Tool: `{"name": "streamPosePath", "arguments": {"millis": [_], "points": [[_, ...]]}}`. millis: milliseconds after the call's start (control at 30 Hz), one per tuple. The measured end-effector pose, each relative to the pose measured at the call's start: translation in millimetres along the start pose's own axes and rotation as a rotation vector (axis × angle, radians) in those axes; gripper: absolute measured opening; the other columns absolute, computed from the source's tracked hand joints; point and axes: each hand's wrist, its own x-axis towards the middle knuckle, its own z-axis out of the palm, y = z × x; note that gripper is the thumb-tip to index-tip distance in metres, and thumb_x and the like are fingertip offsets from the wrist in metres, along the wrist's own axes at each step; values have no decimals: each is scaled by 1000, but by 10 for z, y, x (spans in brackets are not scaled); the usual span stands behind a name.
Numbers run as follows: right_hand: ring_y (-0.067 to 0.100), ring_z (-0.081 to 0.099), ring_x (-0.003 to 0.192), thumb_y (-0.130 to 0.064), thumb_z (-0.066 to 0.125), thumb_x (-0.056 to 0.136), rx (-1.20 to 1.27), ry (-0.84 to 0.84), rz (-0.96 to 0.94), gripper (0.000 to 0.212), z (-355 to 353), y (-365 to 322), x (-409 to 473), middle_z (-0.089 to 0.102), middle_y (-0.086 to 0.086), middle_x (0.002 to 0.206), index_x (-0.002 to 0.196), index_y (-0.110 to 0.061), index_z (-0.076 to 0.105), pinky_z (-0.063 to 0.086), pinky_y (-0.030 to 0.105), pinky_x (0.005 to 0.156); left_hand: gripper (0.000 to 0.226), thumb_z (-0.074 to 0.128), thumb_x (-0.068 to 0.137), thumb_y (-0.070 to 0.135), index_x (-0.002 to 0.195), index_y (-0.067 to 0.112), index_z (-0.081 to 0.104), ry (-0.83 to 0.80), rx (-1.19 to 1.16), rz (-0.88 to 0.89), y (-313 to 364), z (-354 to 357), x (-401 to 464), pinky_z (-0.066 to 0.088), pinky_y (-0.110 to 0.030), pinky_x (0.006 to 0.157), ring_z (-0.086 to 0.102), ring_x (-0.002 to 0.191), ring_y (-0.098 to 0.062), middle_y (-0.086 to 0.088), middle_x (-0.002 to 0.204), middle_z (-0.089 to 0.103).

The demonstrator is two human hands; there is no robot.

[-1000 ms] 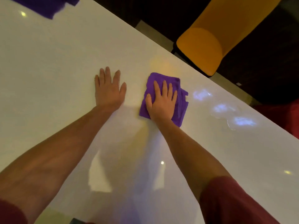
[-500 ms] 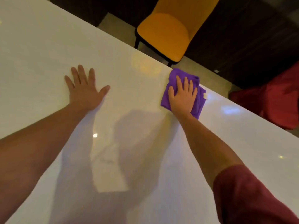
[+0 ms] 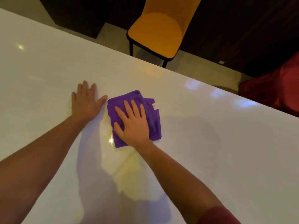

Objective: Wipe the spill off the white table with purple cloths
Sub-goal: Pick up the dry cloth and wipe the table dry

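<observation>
Right hand (image 3: 135, 125) lies flat, fingers spread, pressing on the folded purple cloth (image 3: 152, 117), gripping nothing. The cloth sits on the white table (image 3: 226, 151), a wet sheen at its near-left corner. Left hand (image 3: 87, 101) rests open, palm down, just left of the cloth. A yellow chair (image 3: 158, 31) stands beyond the table's far edge.
</observation>
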Motion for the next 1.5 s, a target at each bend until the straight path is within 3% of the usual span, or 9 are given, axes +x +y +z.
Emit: {"name": "streamPosePath", "arguments": {"millis": [167, 267, 433, 700, 833, 1033, 1267, 1400, 1500], "points": [[40, 16, 161, -56, 31, 106, -80, 52, 245, 64, -283, 770, 619, 29, 12, 172, 163, -26, 36, 7, 59, 131, 69, 38, 106, 53, 163, 17, 24, -139, -30, -20, -30, -168, 110, 10, -57, 123, 7, 158, -37, -17, 171, 9], [42, 13, 161, -54, 25, 107, -124, 17, 319, 66, -275, 629, 741, 23, 16, 174, 166, -24, 28, 6, 61, 130, 57, 28, 108, 48, 158, 22, 30, -187, -7, 105, -116, -268, 178, 23, -62, 119, 23, 151, -44, -23, 164, 28], [44, 20, 159, -51, 39, 104, -81, -10, 90, 66, 122, -617, 317, 32, 19, 170, 164, -24, 37, 6, 62, 130, 66, 24, 105, 49, 131, 4, 65, 66, -27, -5, -652, -463, -198, 44, -58, 102, 55, 128, -46, -28, 138, 58], [37, 17, 161, -53, 40, 105, -8, -214, -319, 63, 304, -1206, -942, 29, 10, 173, 162, -29, 39, -4, 55, 131, 67, 37, 99, 54, 147, 8, 51, 105, 10, -145, -1714, -86, -1613, 35, -61, 111, 41, 143, -45, -25, 155, 43], [39, 33, 156, -53, 48, 100, -63, -39, -35, 62, 64, -256, -865, 43, 11, 166, 157, -28, 49, 16, 58, 129, 80, 39, 96, 68, 161, 24, 27, -8, -23, -192, -1749, 39, -1652, 5, -55, 125, 6, 159, -35, -14, 171, 13], [42, 17, 161, -55, 32, 104, -120, 44, 401, 68, 142, -388, 163, 26, 17, 173, 165, -26, 32, 7, 63, 129, 80, 51, 98, 61, 163, 23, 23, -48, -37, -216, -1743, -69, -1605, 4, -56, 125, 2, 159, -35, -14, 172, 6], [41, 20, 160, -50, 45, 103, -36, -50, -108, 65, 540, -1770, -956, 32, 15, 171, 163, -26, 40, 4, 58, 131, 69, 43, 100, 57, 156, 17, 41, -37, -91, -125, -1894, -162, -1573, 23, -66, 119, 21, 154, -43, -20, 167, 25], [36, 16, 162, -55, 40, 105, -81, -169, -253, 65, 349, -1305, -1816, 28, 9, 174, 164, -30, 35, 5, 56, 132, 69, 36, 104, 57, 161, 19, 31, -156, -131, -167, -1859, -242, -1556, 7, -61, 124, 6, 158, -36, -13, 171, 12], [37, 28, 159, -54, 49, 100, -127, -45, -52, 64, 144, -546, -1698, 39, 10, 168, 159, -30, 46, 16, 58, 130, 68, 36, 104, 57, 160, 18, 33, -100, -123, -176, -1791, -210, -1576, 10, -64, 122, 8, 157, -38, -15, 171, 14]]}}
